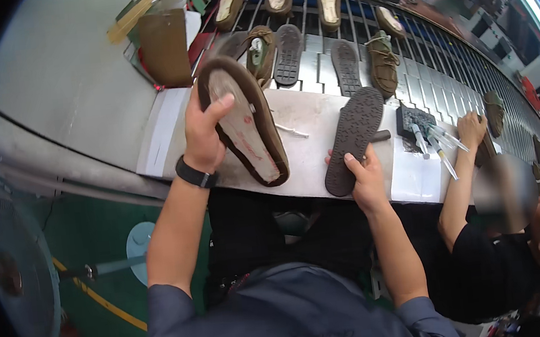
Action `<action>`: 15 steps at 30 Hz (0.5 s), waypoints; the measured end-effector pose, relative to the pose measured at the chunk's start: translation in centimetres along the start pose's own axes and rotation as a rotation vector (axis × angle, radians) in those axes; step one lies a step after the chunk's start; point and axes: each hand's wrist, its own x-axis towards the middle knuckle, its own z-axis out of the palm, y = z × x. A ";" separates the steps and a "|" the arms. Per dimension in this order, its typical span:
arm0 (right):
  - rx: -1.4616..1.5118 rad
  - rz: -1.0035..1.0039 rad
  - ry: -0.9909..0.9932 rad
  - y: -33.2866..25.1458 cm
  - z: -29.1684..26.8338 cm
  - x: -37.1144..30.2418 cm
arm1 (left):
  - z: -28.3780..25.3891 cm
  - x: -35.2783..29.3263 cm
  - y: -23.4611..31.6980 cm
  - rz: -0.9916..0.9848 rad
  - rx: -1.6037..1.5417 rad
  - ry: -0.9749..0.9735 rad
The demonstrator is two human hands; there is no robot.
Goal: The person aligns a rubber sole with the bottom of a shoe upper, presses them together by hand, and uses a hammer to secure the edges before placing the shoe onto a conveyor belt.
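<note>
My left hand (203,135) is closed round the side of a brown shoe upper (272,143), its thumb on the pale underside, which faces up and bears red marks. In my right hand (368,179) is a dark brown rubber outsole (354,127), gripped near its lower end with the tread facing up. Upper and outsole are apart, both over the pale work surface (316,108). Between them lies a thin white stick-like tool (292,131). A short dark cylindrical piece (380,136) shows beside the outsole's right edge.
Beyond the work surface, a conveyor (313,45) carries several uppers, outsoles and a brown laced shoe (383,64). Thin brushes (438,144) lean by a black block (413,119). At right, a co-worker's hand (471,131) reaches in. A fan (18,274) stands at left.
</note>
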 end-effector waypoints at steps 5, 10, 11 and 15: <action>0.104 -0.072 -0.111 0.1 -1.1 -0.8 | -0.8 1.6 2.5 -0.015 0.189 -0.145; 0.116 -0.104 -0.195 -0.7 0.9 -2.3 | 1.8 1.0 2.5 0.024 0.224 -0.083; 0.147 -0.176 -0.202 -0.7 1.5 -3.0 | 2.6 0.9 2.7 0.018 0.217 -0.089; 0.151 -0.268 -0.347 -1.4 5.2 -4.0 | 4.5 1.4 3.7 0.019 0.362 -0.237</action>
